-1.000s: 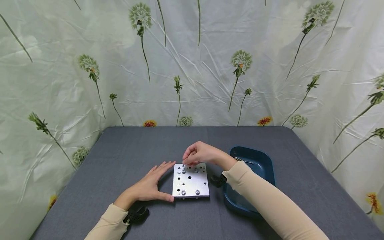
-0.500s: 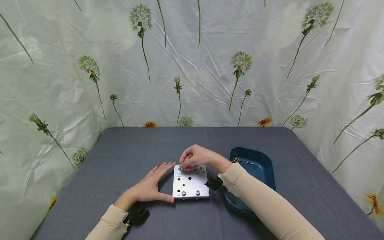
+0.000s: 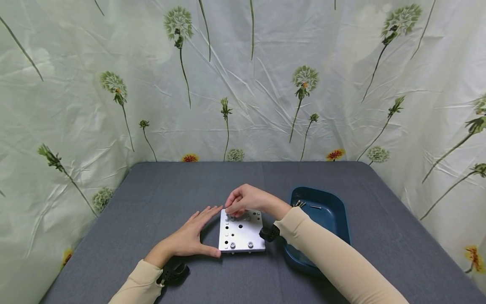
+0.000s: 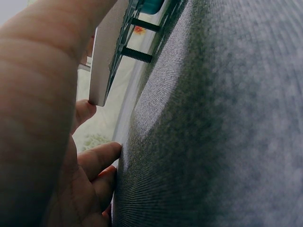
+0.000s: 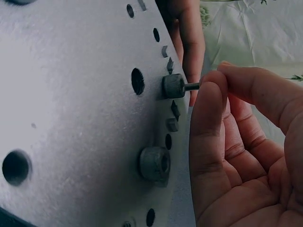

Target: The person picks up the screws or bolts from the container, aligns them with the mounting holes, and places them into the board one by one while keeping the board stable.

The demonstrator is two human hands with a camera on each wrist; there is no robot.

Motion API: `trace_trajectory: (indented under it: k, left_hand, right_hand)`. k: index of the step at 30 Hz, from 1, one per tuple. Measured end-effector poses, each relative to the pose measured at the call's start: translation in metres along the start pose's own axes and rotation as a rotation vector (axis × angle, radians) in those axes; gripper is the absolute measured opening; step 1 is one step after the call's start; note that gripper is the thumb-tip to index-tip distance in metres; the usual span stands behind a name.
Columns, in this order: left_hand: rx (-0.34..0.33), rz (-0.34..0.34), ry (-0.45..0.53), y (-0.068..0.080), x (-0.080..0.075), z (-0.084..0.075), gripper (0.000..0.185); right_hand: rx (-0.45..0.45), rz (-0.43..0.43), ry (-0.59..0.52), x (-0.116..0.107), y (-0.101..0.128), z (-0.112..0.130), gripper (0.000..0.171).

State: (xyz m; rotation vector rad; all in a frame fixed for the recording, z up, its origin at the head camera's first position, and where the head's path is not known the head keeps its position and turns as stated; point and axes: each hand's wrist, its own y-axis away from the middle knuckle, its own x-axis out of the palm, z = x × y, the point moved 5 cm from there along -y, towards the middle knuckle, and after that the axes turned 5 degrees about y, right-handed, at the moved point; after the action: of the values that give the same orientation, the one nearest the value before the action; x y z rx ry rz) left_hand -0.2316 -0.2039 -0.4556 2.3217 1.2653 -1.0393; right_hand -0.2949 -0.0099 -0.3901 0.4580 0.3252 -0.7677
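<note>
A square metal plate (image 3: 248, 234) with several holes lies in front of me. Socket-head screws (image 3: 233, 245) stand in it, and their threaded ends (image 4: 137, 54) stick out below in the left wrist view. My left hand (image 3: 190, 238) spreads along the plate's left side, thumb at the near corner and index finger at the far one, fingers straight. Over the far left corner, my right hand (image 3: 247, 200) pinches a thin screw (image 5: 192, 86) between thumb and fingertips. Its threaded shank points at the plate beside a larger screw head (image 5: 173, 86); the fingertips hide its head.
To the right stands a blue tray (image 3: 334, 223), partly behind my right forearm. Several small screws (image 3: 299, 204) and a lone screw (image 3: 315, 207) lie in it. Grey cloth (image 3: 190, 185) covers the table, with a flowered curtain (image 3: 262, 84) behind.
My right hand has moved slightly left and down with the thin screw, toward the plate's far left corner. My left hand and the plate stay in place.
</note>
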Motion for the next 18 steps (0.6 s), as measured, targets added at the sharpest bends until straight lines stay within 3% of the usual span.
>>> trace_trajectory:
  k: [18]
  left_hand:
    - [-0.016, 0.004, 0.001, -0.0002, 0.0004, -0.001, 0.123]
  right_hand:
    - [0.018, 0.017, -0.026, 0.0045, -0.0064, -0.0078, 0.006]
